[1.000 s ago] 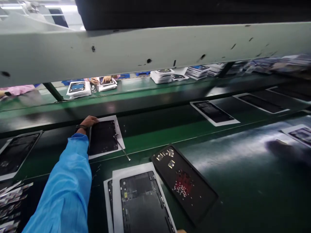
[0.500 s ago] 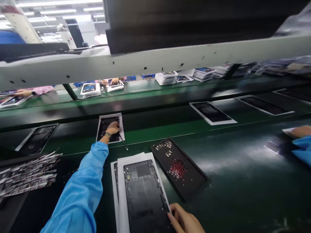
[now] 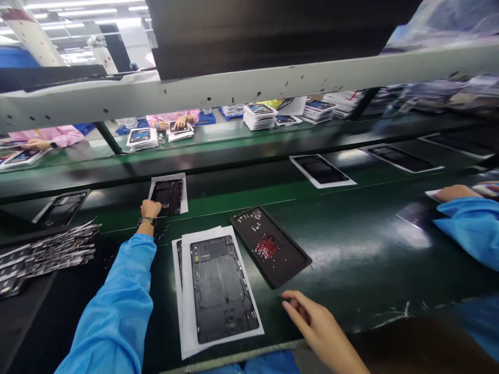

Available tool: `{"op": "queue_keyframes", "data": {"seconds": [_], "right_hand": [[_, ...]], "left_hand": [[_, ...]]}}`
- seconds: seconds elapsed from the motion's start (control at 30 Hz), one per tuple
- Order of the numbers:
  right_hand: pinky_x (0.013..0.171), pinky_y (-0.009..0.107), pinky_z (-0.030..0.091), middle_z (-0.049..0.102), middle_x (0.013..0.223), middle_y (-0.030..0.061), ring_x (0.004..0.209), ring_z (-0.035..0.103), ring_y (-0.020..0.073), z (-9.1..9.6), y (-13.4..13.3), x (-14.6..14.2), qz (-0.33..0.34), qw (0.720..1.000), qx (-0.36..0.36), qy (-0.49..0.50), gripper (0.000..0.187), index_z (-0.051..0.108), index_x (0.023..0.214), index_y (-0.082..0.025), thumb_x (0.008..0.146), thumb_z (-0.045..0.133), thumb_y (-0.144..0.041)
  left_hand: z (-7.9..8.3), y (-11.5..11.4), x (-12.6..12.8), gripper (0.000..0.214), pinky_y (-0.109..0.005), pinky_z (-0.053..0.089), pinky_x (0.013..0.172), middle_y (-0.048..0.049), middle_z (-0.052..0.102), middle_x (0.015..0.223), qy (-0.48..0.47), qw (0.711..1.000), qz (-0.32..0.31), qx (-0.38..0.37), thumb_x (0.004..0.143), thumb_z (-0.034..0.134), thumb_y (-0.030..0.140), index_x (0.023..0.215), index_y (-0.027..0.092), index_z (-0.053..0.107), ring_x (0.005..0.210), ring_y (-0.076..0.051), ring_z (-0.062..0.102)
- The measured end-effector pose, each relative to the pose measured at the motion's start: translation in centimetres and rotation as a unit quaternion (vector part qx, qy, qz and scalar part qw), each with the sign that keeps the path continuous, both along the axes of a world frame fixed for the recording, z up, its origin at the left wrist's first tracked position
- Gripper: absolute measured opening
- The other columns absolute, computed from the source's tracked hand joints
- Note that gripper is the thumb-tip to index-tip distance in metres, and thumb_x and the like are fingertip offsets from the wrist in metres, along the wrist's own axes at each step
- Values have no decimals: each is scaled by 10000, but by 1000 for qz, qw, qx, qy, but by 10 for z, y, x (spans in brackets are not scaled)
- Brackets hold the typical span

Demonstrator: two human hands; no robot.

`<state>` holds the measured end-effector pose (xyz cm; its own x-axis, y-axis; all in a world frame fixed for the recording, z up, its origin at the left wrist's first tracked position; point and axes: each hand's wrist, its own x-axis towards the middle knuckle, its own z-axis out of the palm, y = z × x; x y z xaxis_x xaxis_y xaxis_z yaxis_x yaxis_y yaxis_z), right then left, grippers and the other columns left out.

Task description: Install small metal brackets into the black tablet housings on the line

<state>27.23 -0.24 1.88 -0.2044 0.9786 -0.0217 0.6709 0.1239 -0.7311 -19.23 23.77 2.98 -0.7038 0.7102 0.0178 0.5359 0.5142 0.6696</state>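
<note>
My left hand (image 3: 150,209), in a blue sleeve with a watch, reaches to the near left corner of a dark tablet housing (image 3: 175,198) on white paper. Its fingers are closed, and whatever they hold is hidden. A thin strip lies inside that housing. My right hand (image 3: 307,317) hovers over the near edge of the bench, loosely curled with a gap between thumb and index finger, nothing visible in it. Left of it, another tablet housing (image 3: 222,291) rests on stacked white sheets. Beyond it sits a black tray (image 3: 290,259) with red-and-white bits and small metal pieces.
Narrow strip-like parts (image 3: 47,254) are piled at left. More housings on paper, one (image 3: 322,169) at right, line the green belt (image 3: 234,195). A co-worker's hand (image 3: 456,193) is at far right. Others work behind the overhead beam (image 3: 234,98).
My left hand has shifted left from over the far housing to its corner; the thin strip that hung from it now lies in the housing. My right hand has left the near housing's edge.
</note>
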Motion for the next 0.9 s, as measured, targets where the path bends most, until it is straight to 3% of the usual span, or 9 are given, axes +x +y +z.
{"op": "queue_keyframes", "data": {"seconds": [0.13, 0.2, 0.33, 0.4, 0.47, 0.53, 0.63, 0.8, 0.9], "right_hand": [[691, 336, 525, 711, 850, 65, 706, 645, 215, 17, 44, 15, 13, 997, 73, -21, 230, 667, 978, -227, 939, 482, -357], [773, 378, 514, 699, 878, 81, 823, 637, 246, 19, 75, 19, 38, 991, 122, -42, 203, 671, 986, -224, 914, 490, -280], [795, 384, 493, 670, 850, 70, 853, 598, 253, 11, 134, 12, 96, 982, 117, -114, 187, 689, 994, -224, 846, 575, -205], [795, 370, 485, 662, 844, 65, 848, 591, 244, 5, 155, 6, 119, 977, 102, -147, 214, 695, 1006, -217, 828, 590, -162], [790, 353, 475, 651, 830, 57, 842, 587, 233, -1, 172, 3, 123, 973, 104, -168, 268, 696, 1025, -210, 806, 581, -104], [760, 341, 467, 637, 799, 48, 807, 585, 222, -5, 185, 3, 124, 970, 110, -176, 247, 701, 975, -209, 786, 602, -86], [661, 329, 450, 614, 701, 38, 679, 576, 200, -9, 199, 4, 152, 970, 97, -163, 91, 680, 783, -202, 757, 670, -115], [577, 345, 444, 623, 622, 58, 587, 596, 213, -22, 215, 7, 213, 965, 84, -126, 214, 603, 575, -236, 756, 667, -142], [532, 365, 437, 628, 598, 37, 544, 596, 237, -26, 214, 15, 187, 973, 104, -85, 228, 584, 591, -278, 807, 652, -304]], "left_hand": [[13, -31, 4, 229, -440, 528, 848, -168, 713, 971, -20, 998, 57, 19, 704, 749, 164, 917, 90, 705, 979, -318, 665], [25, -52, 11, 193, -382, 532, 792, -130, 725, 891, -30, 997, 55, 48, 693, 697, 190, 869, 114, 718, 901, -291, 680], [48, -126, 28, 240, -293, 500, 653, -44, 699, 741, -49, 989, 11, 140, 677, 653, 326, 817, 145, 727, 724, -209, 649], [49, -173, 37, 274, -297, 485, 641, -42, 689, 715, -50, 982, 9, 180, 665, 662, 372, 809, 147, 726, 698, -205, 631], [40, -217, 42, 281, -301, 481, 646, -41, 692, 726, -47, 986, 20, 160, 678, 656, 400, 819, 165, 723, 692, -205, 628], [24, -252, 44, 249, -309, 474, 640, -34, 686, 717, -15, 995, 41, 91, 711, 634, 396, 826, 191, 716, 668, -210, 623], [0, -285, 43, 163, -333, 483, 675, -50, 688, 756, 61, 997, 55, 1, 759, 596, 307, 838, 201, 691, 676, -226, 630], [-22, -295, 41, 152, -375, 499, 828, -105, 690, 966, 116, 992, 8, -44, 822, 582, 232, 942, 184, 662, 842, -254, 640], [-26, -288, 45, 181, -395, 486, 884, -116, 662, 1026, 137, 989, 8, -58, 826, 625, 254, 990, 185, 657, 965, -283, 613]]}}
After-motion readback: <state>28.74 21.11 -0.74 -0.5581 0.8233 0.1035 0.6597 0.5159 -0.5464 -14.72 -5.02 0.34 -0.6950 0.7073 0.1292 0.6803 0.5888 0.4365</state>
